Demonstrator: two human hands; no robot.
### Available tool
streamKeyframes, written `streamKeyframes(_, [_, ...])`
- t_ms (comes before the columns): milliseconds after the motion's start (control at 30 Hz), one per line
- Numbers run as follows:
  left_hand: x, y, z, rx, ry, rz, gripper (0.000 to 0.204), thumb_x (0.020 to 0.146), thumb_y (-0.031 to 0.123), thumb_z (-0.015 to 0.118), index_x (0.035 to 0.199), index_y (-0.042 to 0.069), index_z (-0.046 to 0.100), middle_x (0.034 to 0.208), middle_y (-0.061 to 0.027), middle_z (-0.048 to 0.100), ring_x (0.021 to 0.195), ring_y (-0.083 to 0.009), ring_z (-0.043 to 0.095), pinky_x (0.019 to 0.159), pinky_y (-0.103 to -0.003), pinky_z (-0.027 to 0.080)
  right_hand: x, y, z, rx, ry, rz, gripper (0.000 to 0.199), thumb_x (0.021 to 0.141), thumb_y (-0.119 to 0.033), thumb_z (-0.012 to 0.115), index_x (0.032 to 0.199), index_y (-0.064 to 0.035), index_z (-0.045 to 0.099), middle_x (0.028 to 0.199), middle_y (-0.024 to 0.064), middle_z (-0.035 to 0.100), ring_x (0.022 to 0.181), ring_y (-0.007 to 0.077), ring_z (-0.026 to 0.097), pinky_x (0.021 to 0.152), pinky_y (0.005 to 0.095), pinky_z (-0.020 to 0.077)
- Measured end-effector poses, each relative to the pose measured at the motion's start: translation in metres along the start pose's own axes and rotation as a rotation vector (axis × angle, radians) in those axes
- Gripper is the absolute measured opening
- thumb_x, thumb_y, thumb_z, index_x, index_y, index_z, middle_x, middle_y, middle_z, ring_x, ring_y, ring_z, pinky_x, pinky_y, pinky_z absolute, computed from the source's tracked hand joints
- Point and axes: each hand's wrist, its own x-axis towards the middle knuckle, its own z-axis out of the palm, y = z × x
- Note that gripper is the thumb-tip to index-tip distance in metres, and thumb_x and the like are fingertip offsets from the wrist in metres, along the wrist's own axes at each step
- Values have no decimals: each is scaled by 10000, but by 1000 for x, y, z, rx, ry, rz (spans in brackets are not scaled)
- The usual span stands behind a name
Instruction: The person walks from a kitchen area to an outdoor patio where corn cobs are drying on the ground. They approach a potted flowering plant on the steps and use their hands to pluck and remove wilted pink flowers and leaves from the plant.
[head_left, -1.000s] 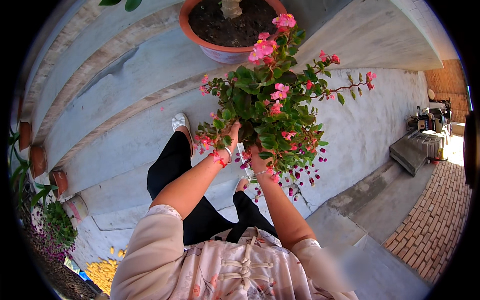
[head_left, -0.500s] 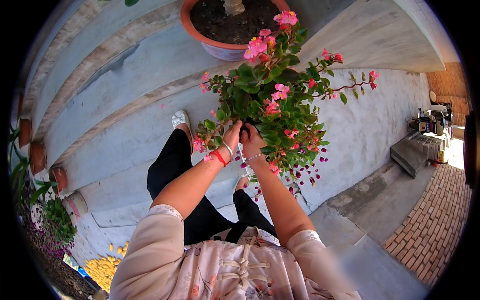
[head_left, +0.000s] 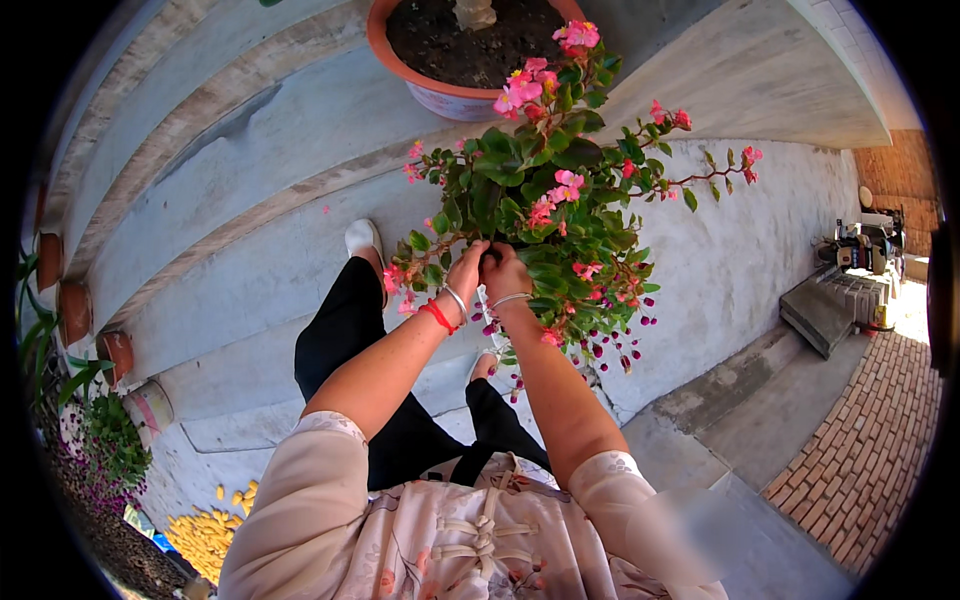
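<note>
A bushy begonia [head_left: 590, 215] with glossy green leaves and pink flowers fills the space before me. At its near side my left hand [head_left: 466, 270] and my right hand [head_left: 508, 276] meet, fingers curled inward and closed. Something dark shows between the fingertips, too small and shaded to name. Leaves partly cover the right hand's outer side. A narrow white thing [head_left: 482, 297] shows just below the hands, between the wrists. Small round magenta flowers [head_left: 600, 350] hang near my right forearm. The plant's base is hidden.
A large terracotta-rimmed pot [head_left: 450, 92] with a thick stem stands on the steps beyond the begonia. Curved concrete steps [head_left: 230, 230] rise at left, with several small pots [head_left: 75, 315] along them. Yellow corn cobs [head_left: 205, 535] lie lower left; brick paving [head_left: 850, 440] is at right.
Both hands stay together at the same spot, with only a slight shift of the fingers. The pink flowers and the far pot appear a little farther right.
</note>
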Motion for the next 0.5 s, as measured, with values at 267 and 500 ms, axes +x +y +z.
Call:
streamKeyframes(267, [2, 2, 1, 64, 7, -18, 512, 840, 471, 368, 1190, 111, 471, 1199, -29, 456, 1048, -133, 431, 829, -289, 364, 12, 16, 7, 86, -4, 58, 233, 739, -195, 564, 925, -54, 572, 681, 103, 621, 601, 197, 604, 573, 295, 471])
streamKeyframes(500, [9, -6, -10, 150, -20, 34, 499, 834, 453, 381, 1187, 113, 474, 1199, -18, 457, 1056, -132, 427, 841, -293, 360, 7, 4, 0, 27, -19, 104, 239, 723, -262, 567, 872, -77, 595, 700, 98, 626, 635, 215, 609, 598, 311, 474])
